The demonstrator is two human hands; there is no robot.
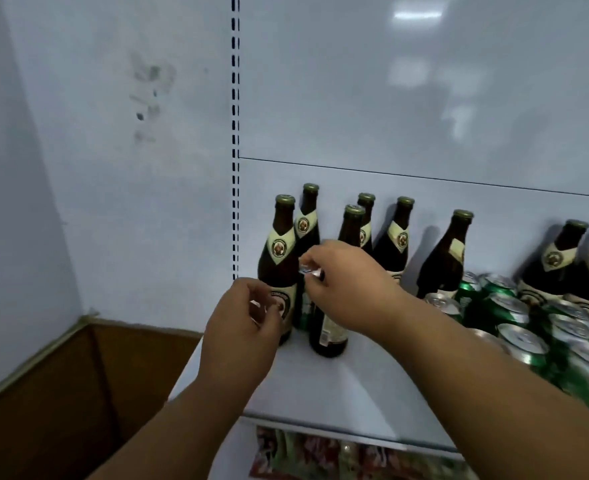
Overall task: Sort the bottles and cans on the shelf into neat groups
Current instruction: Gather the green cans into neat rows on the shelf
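Note:
Several brown beer bottles with cream labels stand at the left end of the white shelf [338, 386]. My left hand [241, 327] curls round the lower body of the front-left bottle [279, 251]. My right hand [345, 271] reaches over another bottle [327, 336] and pinches the silver top of a green can [301, 306], which sits between the bottles. More bottles [395, 237] stand behind along the back panel, one [445, 254] leaning apart from them. Several green cans [515, 306] crowd the right side, with two further bottles [556, 261] behind them.
A slotted upright [235, 133] runs up the back wall at the shelf's left end. A brown cardboard box [78, 375] sits left of and below the shelf. Colourful packets [303, 452] lie on the shelf underneath. The white back panel rises close behind the bottles.

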